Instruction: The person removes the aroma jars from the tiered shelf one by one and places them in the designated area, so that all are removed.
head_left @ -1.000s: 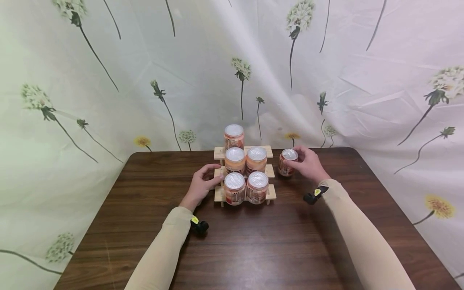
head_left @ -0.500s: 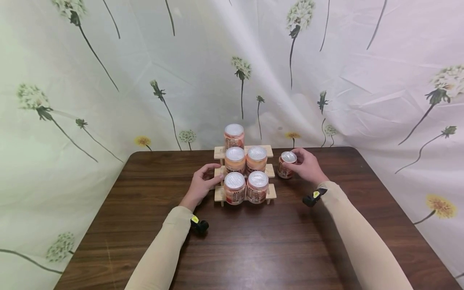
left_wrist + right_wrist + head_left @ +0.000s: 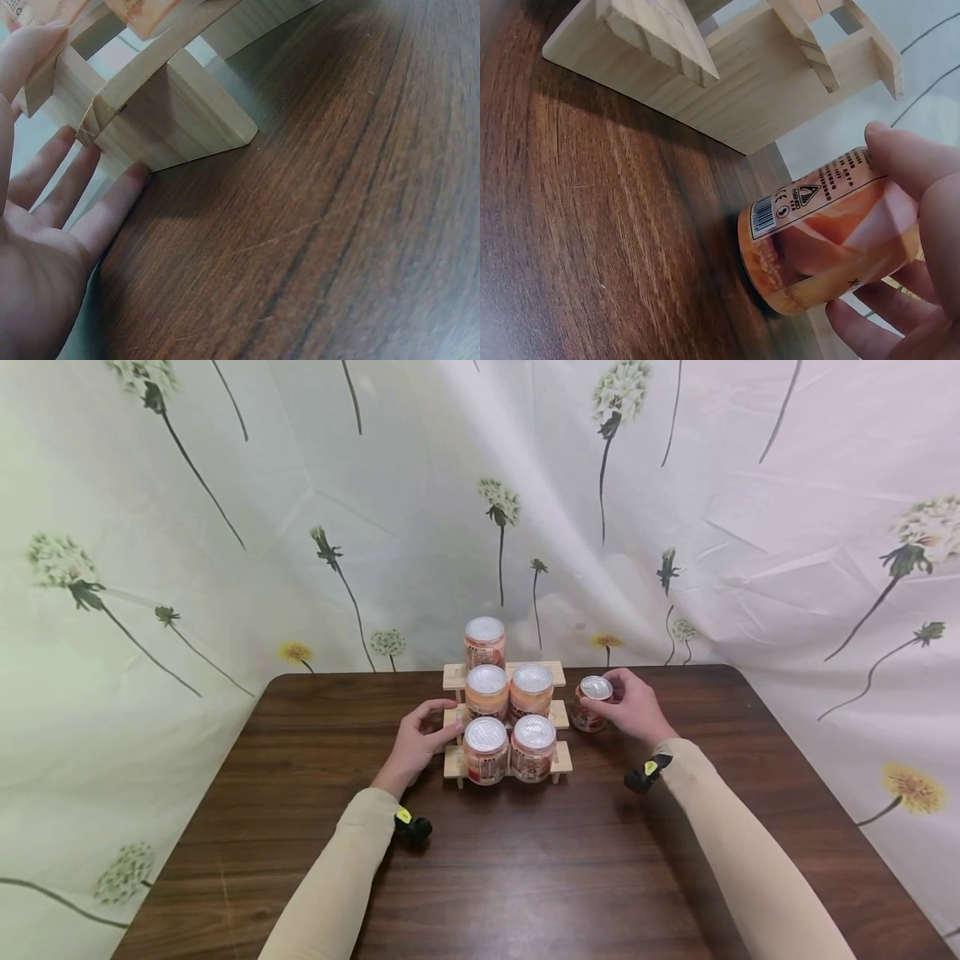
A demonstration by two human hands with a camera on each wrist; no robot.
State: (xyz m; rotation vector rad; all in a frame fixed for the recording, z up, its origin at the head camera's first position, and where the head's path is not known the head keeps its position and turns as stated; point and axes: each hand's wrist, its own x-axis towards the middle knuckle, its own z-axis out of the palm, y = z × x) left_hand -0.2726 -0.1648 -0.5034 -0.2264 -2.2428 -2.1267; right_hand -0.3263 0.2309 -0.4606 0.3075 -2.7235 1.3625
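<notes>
A three-tier wooden rack (image 3: 558,715) stands on the table, holding several cans with clear plastic-like lids. Its top tier bears one can (image 3: 484,647) on the left. The middle tier and the bottom tier (image 3: 486,760) carry two each. My left hand (image 3: 411,743) touches the rack's left end, thumb at a shelf and fairly straight fingers (image 3: 112,202) against the side panel. Right of the rack, my right hand (image 3: 636,706) grips an orange-labelled can (image 3: 829,232) between thumb and fingers. That can is at table level; whether its base touches the wood is unclear.
The dark wood-grain table (image 3: 510,877) spreads in front of the rack. Behind it and along both sides hangs a pale curtain (image 3: 420,527) printed with dandelions. On the top tier, the right part of the shelf (image 3: 543,673) is bare.
My right hand has shifted the can slightly left and nearer to me, beside the rack. The left hand and the rack have stayed in place.
</notes>
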